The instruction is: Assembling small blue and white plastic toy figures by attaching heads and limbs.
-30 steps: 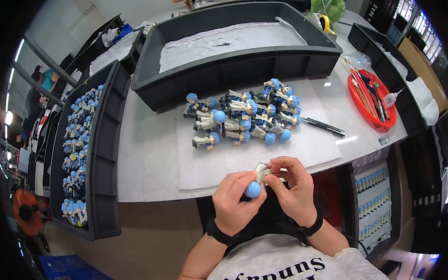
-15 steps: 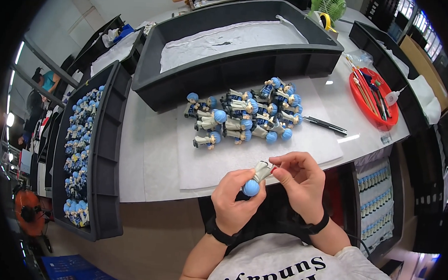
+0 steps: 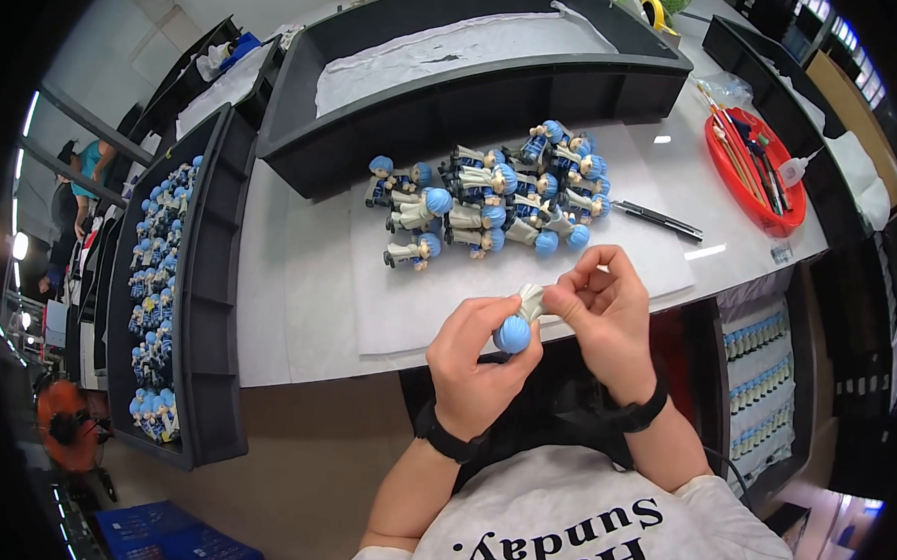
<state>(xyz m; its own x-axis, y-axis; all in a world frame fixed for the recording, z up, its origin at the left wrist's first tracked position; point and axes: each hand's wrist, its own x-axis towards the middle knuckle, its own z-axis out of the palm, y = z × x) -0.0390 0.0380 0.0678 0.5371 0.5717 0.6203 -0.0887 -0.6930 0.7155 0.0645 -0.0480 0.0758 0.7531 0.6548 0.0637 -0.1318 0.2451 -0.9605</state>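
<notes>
My left hand is closed around a small figurine, just past the table's near edge. The figurine's round blue head points toward me, and its pale coat flares away from me. At the coat's far end, my right hand has its thumb and fingers pressed together, touching the figurine. Whatever lies between those fingertips is hidden. Beyond both hands, a cluster of similar blue-haired figurines lies on a white sheet; they wear blue and pale clothes and dark shoes.
A large black tray lined with white cloth stands behind the cluster. On the left, another black tray holds many figurines. A black pen-like tool and a red bowl of brushes lie right. Below the table, a tray contains rows of figurines.
Both hands and the figurine have shifted slightly away from me. My right fingers have closed in against the coat. A small red bit seen at the right fingertips earlier is out of sight.
</notes>
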